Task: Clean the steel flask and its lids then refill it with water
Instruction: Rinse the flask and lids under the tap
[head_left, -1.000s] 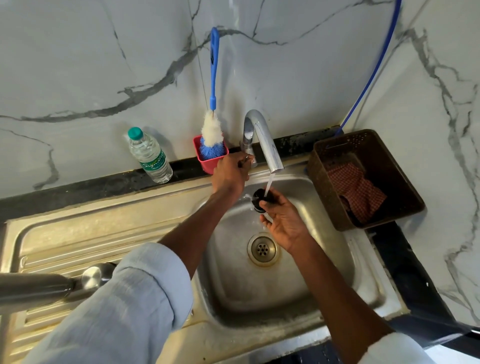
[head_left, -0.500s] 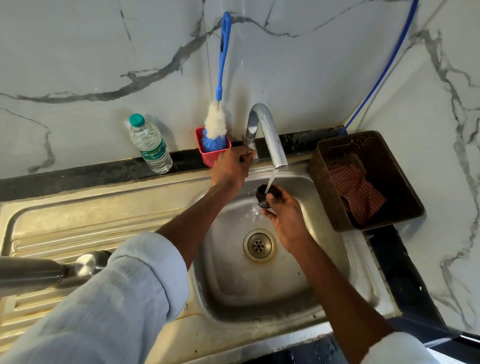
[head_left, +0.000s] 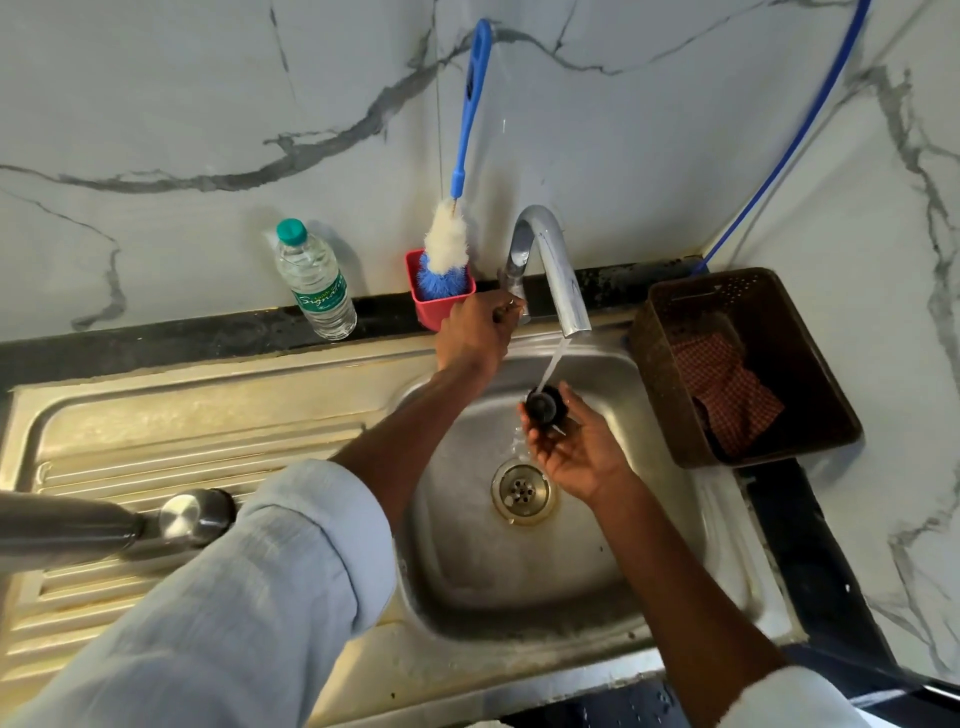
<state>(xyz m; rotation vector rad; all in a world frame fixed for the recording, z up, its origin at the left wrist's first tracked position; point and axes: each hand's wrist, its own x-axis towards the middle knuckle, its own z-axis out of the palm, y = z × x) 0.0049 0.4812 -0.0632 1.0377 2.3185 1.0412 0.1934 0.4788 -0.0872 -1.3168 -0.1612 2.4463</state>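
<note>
Both arms reach forward over the sink's basin, the left hand (head_left: 475, 332) curled around the tap's handle at the rear edge, the right hand (head_left: 574, 447) palm-up, its fingertips pinching a small black lid (head_left: 545, 406).

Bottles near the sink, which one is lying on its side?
The steel flask, lying on the draining board at the left. The clear plastic water bottle with the green cap stands upright on the ledge against the wall.

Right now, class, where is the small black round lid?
In the head view, the small black round lid is in the right hand over the steel sink basin, under the tap's water stream, above the drain.
</note>
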